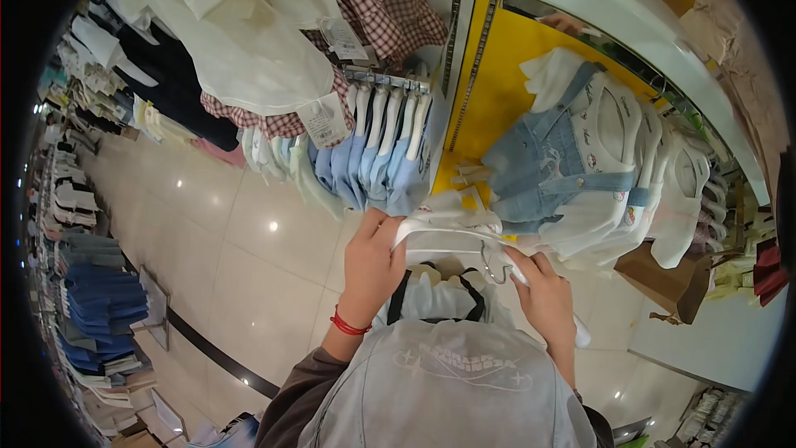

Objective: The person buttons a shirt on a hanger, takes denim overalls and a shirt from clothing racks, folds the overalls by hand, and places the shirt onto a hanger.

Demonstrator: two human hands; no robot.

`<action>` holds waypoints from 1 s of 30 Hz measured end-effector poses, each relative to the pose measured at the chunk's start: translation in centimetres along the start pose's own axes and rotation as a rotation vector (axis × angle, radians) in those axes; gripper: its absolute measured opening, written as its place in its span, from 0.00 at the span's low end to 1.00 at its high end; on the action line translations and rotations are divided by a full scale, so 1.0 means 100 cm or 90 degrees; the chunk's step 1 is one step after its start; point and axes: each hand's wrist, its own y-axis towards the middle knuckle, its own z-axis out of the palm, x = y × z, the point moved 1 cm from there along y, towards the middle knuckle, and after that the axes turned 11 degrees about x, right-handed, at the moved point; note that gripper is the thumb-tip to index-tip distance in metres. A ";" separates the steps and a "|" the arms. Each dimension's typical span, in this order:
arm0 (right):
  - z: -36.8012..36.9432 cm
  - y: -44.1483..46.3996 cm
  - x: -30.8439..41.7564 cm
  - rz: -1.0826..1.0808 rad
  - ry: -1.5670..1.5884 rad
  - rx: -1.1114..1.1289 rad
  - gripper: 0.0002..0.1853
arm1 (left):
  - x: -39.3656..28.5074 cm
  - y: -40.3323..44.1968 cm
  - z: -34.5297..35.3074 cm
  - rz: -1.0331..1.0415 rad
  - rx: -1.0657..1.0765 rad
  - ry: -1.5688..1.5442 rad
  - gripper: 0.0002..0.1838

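A white hanger (pixel 448 232) with a metal hook spans the space between my hands, with white fabric around it. My left hand (pixel 373 259), above a red string bracelet on the wrist, is closed on the left end of the white garment (pixel 452 214). On the other side my right hand (pixel 543 294) grips the garment near the hook, its fingers wrapped round the white cloth. Just beyond them, denim overalls (pixel 539 170) hang over white shirts to the right. The fingertips are partly hidden by the fabric.
Blue garments on white hangers (pixel 377 158) hang ahead. White and red-checked clothes (pixel 265 41) with tags hang at the upper left. A brown paper bag (pixel 663 282) is at the right. More racks of clothes (pixel 99 299) line the far left, beyond the tiled floor (pixel 257 257).
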 end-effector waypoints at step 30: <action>0.067 0.037 -0.023 -0.388 0.752 0.649 0.19 | -0.029 0.009 -0.017 0.211 0.144 -0.013 0.21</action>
